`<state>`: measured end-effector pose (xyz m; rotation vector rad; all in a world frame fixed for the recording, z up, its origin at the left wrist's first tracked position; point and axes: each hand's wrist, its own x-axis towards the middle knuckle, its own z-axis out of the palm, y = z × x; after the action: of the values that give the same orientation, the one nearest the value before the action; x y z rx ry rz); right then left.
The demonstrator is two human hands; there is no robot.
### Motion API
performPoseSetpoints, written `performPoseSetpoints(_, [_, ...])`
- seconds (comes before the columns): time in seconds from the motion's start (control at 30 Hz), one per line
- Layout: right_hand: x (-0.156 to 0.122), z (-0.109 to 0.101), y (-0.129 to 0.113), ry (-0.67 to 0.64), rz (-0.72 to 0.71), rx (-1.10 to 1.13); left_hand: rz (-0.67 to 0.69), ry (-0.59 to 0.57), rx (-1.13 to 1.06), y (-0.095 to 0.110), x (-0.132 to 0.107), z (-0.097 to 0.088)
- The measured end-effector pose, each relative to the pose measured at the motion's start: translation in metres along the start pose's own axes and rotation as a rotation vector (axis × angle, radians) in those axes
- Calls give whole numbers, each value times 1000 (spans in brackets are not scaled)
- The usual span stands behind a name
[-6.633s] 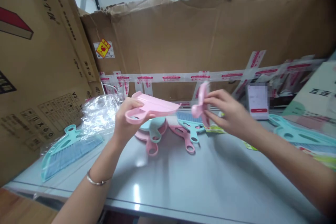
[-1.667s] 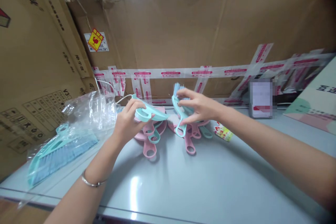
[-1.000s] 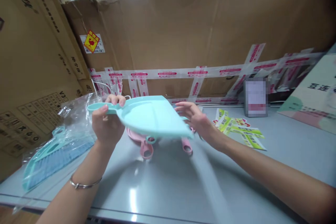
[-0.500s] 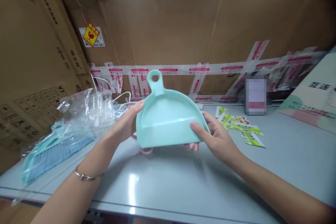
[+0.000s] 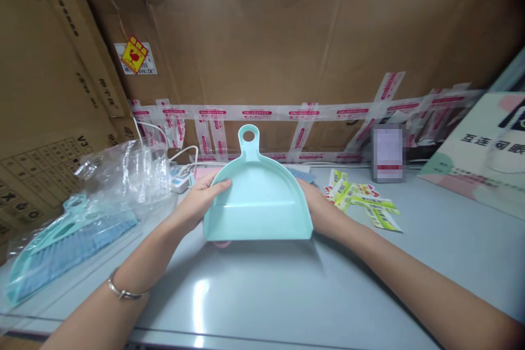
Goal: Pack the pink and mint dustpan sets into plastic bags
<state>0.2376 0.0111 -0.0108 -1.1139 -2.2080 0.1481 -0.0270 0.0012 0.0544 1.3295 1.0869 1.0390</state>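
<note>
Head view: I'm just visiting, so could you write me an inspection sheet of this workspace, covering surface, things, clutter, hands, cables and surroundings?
Surface: grey table, shiny, with glare.
Job's things: turquoise dustpan, handle up; pink pieces and blue bristles partly hidden behind it.
Clutter: bagged brush left; labels right.
Hands: left hand grips the dustpan's edge; right hand at the opposite edge, fingers hidden.
Cables: white cable at the back.
Surroundings: cardboard boxes.

Cardboard [image 5: 254,38]: I see it beyond the left hand [image 5: 198,200].
Grey table [image 5: 254,295]: beneath that hand.
Glare [image 5: 199,306]: table's near part.
</note>
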Motion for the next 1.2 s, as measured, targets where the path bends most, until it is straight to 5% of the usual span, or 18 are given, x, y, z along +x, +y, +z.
performPoseSetpoints(0.13, [-1, 11, -4, -53, 0, -119, -22, 47, 15, 3, -4, 2])
performPoseSetpoints(0.33, [5, 1, -11, 91, 94, -114, 94, 163, -67, 9, -4, -2])
performPoseSetpoints(0.5, [9, -41, -5, 687, 290, -10, 161, 257, -155, 19, -6, -10])
performPoseSetpoints(0.6, [10, -60, 1, 1021, 291, 109, 139, 232, -116, 20, -7, -11])
performPoseSetpoints(0.8, [13, -67, 1, 1351, 196, 457, 51, 129, 34, 11, -6, 0])
performPoseSetpoints(0.9, [12, -59, -16, 1221, 245, 587, -29, 88, 71, 6, -6, 7])
performPoseSetpoints(1.07, [4, -30, -50, 512, 374, 487, 30, -3, 96, -3, -7, 17])
performPoseSetpoints(1.2, [1, -13, -62, 378, 420, 425, 76, -153, 194, -6, -9, 24])
